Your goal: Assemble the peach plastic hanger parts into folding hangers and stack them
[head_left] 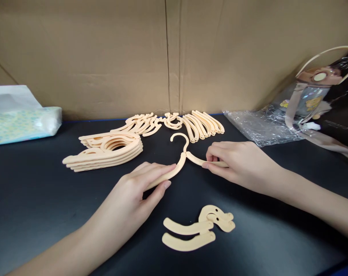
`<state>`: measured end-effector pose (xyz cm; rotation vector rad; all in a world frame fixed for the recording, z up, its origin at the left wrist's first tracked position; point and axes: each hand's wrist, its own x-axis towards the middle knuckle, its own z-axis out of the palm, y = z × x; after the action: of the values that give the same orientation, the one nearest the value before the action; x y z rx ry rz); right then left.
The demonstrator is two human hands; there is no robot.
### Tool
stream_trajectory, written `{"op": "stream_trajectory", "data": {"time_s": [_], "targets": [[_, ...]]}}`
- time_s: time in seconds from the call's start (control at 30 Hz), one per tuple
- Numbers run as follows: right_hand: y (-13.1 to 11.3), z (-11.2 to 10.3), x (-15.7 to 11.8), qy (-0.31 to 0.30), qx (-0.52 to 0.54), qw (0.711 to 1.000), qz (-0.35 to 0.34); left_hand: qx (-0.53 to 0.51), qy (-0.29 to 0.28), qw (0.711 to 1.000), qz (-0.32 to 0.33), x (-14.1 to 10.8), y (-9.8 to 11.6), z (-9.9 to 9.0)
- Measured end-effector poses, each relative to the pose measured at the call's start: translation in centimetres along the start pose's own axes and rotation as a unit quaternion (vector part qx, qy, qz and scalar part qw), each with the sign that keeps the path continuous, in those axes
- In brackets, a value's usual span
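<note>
A cream folding hanger (pixel 183 154) is held over the black table, its hook pointing away from me and its two arms spread. My left hand (pixel 141 188) is closed on the left arm of the hanger, thumb below and fingers along the top. The right arm is pinched between the thumb and fingers of my right hand (pixel 234 163). Nearer to me lie two loose curved hanger arms (pixel 188 240) and a pair of hook pieces (pixel 212 218), partly overlapping one another.
Folded hangers (pixel 105 157) are stacked at the left. Farther back are loose hook pieces (pixel 145 124) and a row of curved arms (pixel 204 124). A tissue pack (pixel 24 124) lies far left. Clear plastic wrap (pixel 260 126) and a strapped bottle (pixel 311 96) stand right, before a cardboard wall (pixel 105 57).
</note>
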<state>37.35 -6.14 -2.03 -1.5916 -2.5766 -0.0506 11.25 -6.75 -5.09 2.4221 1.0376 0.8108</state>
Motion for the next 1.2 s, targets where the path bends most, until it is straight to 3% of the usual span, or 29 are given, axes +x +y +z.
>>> {"op": "stream_trajectory", "data": {"time_s": [0.2,0.37,0.7,0.83,1.03,1.2], "targets": [[0.7,-0.5,0.4,-0.032,-0.022,0.999,0.029,0.017,-0.014,1.000,0.022,0.0,0.3,-0.3],[1.5,-0.4,0.3,-0.008,-0.036,0.999,0.019,0.047,-0.010,0.997,0.053,-0.4,0.2,-0.1],[0.8,-0.8,-0.6,0.084,-0.058,0.990,-0.102,0.125,-0.020,0.977,0.170,-0.8,0.8,-0.2],[0.0,-0.8,-0.8,0.060,-0.047,0.988,-0.136,0.099,-0.060,0.970,0.212,-1.0,1.7,-0.2],[-0.4,-0.9,-0.8,0.005,-0.006,0.987,-0.162,0.101,-0.129,0.962,0.219,-0.9,2.4,-0.1],[-0.6,-1.2,-1.0,-0.009,0.034,0.980,-0.198,0.115,-0.125,0.958,0.231,-1.0,2.7,-0.1]]}}
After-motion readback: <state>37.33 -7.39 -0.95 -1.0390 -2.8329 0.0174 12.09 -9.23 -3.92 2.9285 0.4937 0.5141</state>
